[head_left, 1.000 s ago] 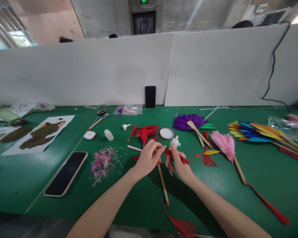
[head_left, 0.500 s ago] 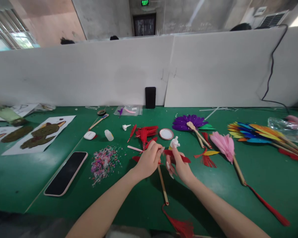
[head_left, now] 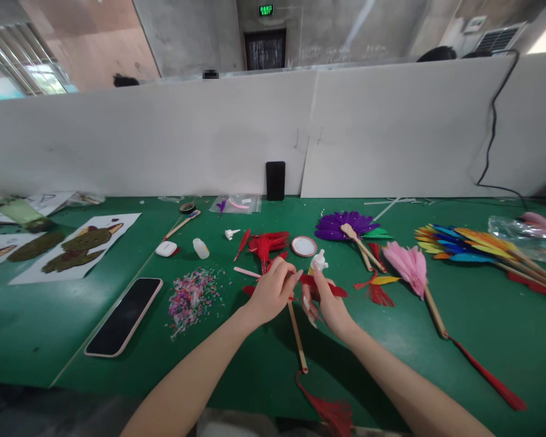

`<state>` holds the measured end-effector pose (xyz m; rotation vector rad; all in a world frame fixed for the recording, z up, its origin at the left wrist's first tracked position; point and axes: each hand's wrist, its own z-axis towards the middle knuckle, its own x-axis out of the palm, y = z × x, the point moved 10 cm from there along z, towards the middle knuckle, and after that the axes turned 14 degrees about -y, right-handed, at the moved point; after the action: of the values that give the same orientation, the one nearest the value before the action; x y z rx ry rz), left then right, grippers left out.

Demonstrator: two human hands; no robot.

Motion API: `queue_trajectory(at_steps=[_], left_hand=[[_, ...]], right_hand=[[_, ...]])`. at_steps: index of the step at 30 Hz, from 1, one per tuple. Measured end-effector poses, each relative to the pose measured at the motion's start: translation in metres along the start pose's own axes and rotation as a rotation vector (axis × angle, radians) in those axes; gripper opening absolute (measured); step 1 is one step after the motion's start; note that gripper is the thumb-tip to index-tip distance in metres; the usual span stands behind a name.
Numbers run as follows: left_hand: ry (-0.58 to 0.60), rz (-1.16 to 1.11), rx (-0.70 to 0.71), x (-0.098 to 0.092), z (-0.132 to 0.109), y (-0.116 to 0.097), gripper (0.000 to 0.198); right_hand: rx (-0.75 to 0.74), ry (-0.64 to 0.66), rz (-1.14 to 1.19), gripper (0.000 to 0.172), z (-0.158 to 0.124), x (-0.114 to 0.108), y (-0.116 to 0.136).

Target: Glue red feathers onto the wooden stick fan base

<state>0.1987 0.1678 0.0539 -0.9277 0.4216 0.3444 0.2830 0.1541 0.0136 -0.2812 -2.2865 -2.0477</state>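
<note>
Two hands are working over the green surface [head_left: 491,321]; the right hand [head_left: 332,309] is pinching one red feather [head_left: 339,292] between thumb and fingers; the left hand [head_left: 270,288] is meeting thumb to fingertip in a narrow pinch just beside the feather's left end, and whatever may be lying between is too small to tell; the feather is running mostly sideways, its right end dipping a little; it is looking deep red, slim and flat, with the thumb covering its middle; one wooden stick [head_left: 297,340] is pointing toward the person below the hands, one red tassel [head_left: 330,413] trailing from it; one white-nozzled bottle [head_left: 319,261] is standing just beyond the right hand; two phones, one pink-edged [head_left: 124,317], one black [head_left: 275,181], are sitting farther off.
</note>
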Motion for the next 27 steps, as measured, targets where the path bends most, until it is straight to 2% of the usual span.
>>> queue_trajectory(at_steps=[12,27], left_hand=[[-0.005,0.205,0.1,0.0,-0.001,-0.002,0.025],[-0.025,0.317,0.153,0.002,-0.002,-0.005,0.027]], right_hand=[[0.127,0.077,0.191,0.063,-0.002,0.011,-0.013],[0.16,0.038,0.214,0.06,-0.004,0.012,-0.011]])
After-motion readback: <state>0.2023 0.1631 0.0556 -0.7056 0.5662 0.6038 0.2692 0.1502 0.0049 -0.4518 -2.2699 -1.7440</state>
